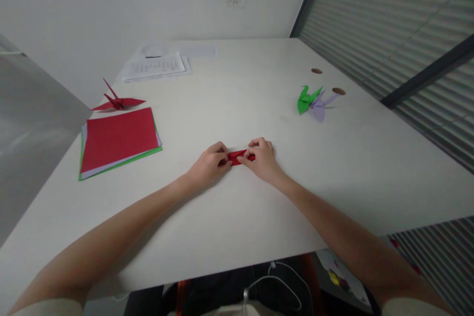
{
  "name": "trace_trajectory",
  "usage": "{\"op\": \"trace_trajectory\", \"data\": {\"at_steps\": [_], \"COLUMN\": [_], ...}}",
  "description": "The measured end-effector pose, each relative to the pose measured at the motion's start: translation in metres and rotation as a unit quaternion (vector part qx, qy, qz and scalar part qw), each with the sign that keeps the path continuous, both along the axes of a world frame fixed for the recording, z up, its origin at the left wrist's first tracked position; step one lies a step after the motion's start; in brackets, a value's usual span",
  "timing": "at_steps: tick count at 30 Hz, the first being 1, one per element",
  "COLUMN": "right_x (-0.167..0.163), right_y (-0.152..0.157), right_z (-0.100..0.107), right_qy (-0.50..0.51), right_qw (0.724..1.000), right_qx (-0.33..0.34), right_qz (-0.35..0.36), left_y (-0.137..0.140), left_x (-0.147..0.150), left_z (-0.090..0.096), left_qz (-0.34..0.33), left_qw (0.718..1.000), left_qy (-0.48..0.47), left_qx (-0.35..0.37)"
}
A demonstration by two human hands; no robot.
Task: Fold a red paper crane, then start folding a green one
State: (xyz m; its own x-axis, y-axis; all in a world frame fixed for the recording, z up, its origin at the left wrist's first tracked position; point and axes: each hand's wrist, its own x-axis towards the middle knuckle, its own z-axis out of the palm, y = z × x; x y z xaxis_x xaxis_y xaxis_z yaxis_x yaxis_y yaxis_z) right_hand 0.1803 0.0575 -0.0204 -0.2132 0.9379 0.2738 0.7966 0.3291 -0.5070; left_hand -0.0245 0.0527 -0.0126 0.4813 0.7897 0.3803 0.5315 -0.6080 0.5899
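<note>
A small folded piece of red paper [236,157] lies on the white table between my two hands. My left hand [211,164] pinches its left end, thumb and fingers closed on it. On the right end, my right hand [262,159] has thumb and index finger closed on the paper, with the other fingers curled above. Parts of both ends are covered by my fingers. Creases and a slanting fold show in the middle of the paper.
Left are a red paper crane [117,102] and a stack of red, lilac and green sheets [120,140]. Printed papers [155,66] lie behind. At right, a green crane [306,100] touches a lilac crane [319,107], near two table holes. Blinds [400,24] line the right side.
</note>
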Motion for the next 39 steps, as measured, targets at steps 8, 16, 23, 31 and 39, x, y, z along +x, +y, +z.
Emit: {"op": "trace_trajectory", "data": {"at_steps": [8, 16, 23, 31, 39], "right_x": [-0.0012, -0.0020, -0.0033, -0.0039, -0.0035], "right_y": [0.0007, 0.0002, -0.0003, -0.0004, 0.0005], "right_z": [0.0032, 0.0041, 0.0070, 0.0078, 0.0061], "right_qy": [-0.005, -0.017, -0.026, -0.032, -0.036], "right_qw": [1.000, 0.999, 0.999, 0.998, 0.999], "right_qx": [-0.025, -0.032, -0.044, -0.046, -0.036], "right_qz": [-0.003, -0.013, -0.015, -0.018, -0.017], "left_y": [0.0008, 0.0002, 0.0003, 0.0043, 0.0023], "left_x": [0.0008, 0.0010, 0.0014, 0.0007, 0.0007], "left_z": [0.0032, 0.0016, 0.0035, 0.0008, 0.0033], "left_qz": [-0.005, 0.021, 0.045, 0.014, 0.022], "left_qw": [1.000, 0.997, 0.998, 1.000, 0.999], "left_qy": [-0.002, -0.030, -0.009, 0.021, 0.019], "left_qx": [-0.013, -0.064, -0.050, -0.011, -0.020]}}
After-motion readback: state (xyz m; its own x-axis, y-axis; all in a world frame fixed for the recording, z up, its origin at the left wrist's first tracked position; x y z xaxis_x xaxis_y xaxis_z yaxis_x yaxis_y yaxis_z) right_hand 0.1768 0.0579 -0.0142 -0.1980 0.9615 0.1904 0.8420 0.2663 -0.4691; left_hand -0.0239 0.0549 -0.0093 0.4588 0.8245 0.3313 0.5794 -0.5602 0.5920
